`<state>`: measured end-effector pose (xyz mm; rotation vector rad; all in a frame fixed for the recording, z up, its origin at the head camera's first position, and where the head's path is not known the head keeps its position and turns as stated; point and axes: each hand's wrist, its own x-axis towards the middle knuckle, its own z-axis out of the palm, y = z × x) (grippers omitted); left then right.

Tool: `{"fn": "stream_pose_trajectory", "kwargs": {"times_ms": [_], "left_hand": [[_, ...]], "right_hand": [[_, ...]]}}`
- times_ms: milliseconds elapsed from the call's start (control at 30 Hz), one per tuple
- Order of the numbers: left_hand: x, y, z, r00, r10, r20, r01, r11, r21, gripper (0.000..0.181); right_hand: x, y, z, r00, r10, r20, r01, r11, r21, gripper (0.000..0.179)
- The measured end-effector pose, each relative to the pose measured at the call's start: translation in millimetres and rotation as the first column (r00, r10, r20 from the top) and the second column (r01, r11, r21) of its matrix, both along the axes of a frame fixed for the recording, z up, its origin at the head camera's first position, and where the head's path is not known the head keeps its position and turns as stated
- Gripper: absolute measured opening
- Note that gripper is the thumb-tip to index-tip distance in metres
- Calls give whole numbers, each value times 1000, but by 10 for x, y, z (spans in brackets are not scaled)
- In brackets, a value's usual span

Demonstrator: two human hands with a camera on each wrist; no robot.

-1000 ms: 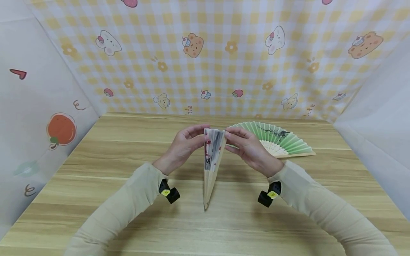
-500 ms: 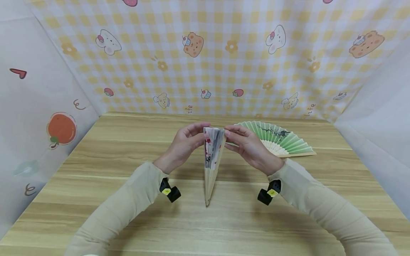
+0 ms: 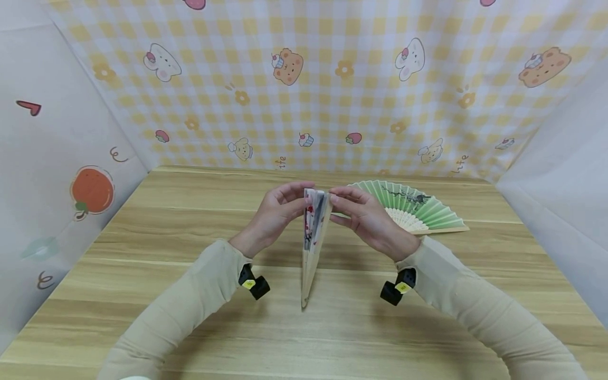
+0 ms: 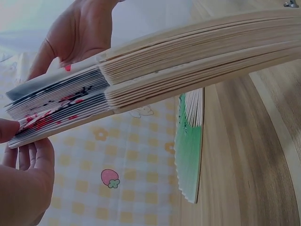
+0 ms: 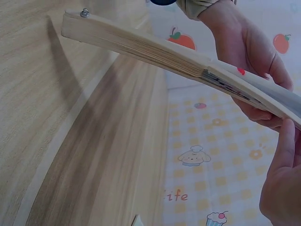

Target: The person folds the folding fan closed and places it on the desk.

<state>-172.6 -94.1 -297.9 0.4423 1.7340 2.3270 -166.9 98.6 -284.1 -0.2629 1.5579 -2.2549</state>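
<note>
1. Blossom fan, nearly folded: a narrow wedge whose long axis runs from the person toward the patterned backdrop. The riveted end points at the person; the wider, cloth-covered end points away, leaning slightly to the right.
2. Same fan, wrist views: in the left, the axis climbs obliquely from cloth at lower left to ribs at upper right; in the right, it descends from the rivet at upper left to cloth at lower right. The pleats are slightly parted between the outer guards.
3. Position: the fan lies between the two hands at its cloth end, while the ribs extend back toward the person, between the forearms. Whether the riveted end touches the wooden table cannot be told.
4. Left hand: thumb and fingers pinch the left guard near the cloth tip.
5. Right hand: thumb and forefinger pinch the right guard at about the same level, opposite the left.
6. Green fan, spread on the table beyond the right hand, which partly covers it; its straight guard faces the person.
</note>
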Motion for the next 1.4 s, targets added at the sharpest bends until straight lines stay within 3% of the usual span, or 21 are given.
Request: {"fn": "stream_pose_trajectory", "kwargs": {"times_ms": [367, 967, 1167, 1400], "left_hand": [[6, 25, -5, 999, -28, -28, 28, 999, 17, 34], [26, 41, 25, 998, -58, -30, 59, 998, 18, 37], [47, 34, 38, 994, -87, -64, 87, 996, 1, 43], [59, 49, 52, 996, -53, -76, 51, 998, -28, 45]], "right_hand": [[7, -9, 0, 999, 35, -6, -35, 999, -31, 17], [-8, -10, 21, 1000, -13, 7, 14, 999, -40, 18], [-6, -6, 29, 1000, -13, 1, 13, 999, -38, 19], [-5, -4, 27, 1000, -9, -8, 9, 999, -41, 19]]}}
